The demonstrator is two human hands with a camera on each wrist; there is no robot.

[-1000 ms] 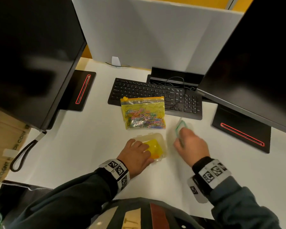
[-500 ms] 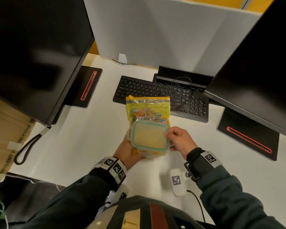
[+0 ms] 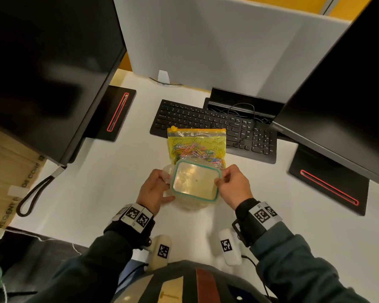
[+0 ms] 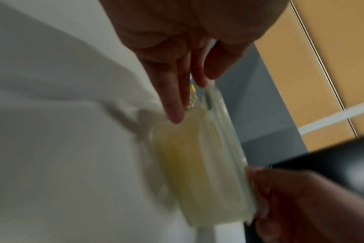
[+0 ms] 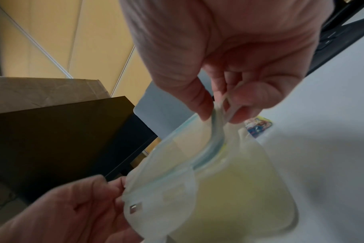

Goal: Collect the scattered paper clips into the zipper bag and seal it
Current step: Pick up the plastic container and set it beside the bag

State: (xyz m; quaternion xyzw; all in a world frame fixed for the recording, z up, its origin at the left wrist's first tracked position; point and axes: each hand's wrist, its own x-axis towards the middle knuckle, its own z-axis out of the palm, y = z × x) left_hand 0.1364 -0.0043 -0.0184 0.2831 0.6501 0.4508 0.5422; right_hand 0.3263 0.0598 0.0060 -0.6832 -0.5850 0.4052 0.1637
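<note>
Step in hand: the paper clips look collected already; the person is fitting a lid onto a small box, which reads as tidying up after the main job.
Zipper bag: a yellow printed plastic zipper bag [image 3: 196, 143] lies flat on the white desk [image 3: 109, 184], its top edge touching the front edge of a black keyboard [image 3: 212, 125], just beyond the hands.
Bag contents: a heap of coloured paper clips [image 3: 193, 149] shows through the plastic; none are visible loose on the desk.
Bag seal: the yellow slider [image 3: 173, 128] sits at the left end of the zip; whether the strip is fully closed is too small to tell.
Box: a small translucent plastic box [image 3: 190, 202] is held above the near middle of the desk; something yellowish shows faintly through its wall, but what it is cannot be told.
Lid: a translucent lid with a teal seal rim [image 3: 196, 181] rests on top of the box.
Left hand [image 3: 154, 192]: cradles the box's left side, fingers laid along the wall, thumb at the rim.
Right hand [image 3: 233, 185]: pinches the lid's right-hand flap between thumb and curled fingers.
Next move: likely pressing the flaps down, then checking that the bag's zip is run fully across.
</note>
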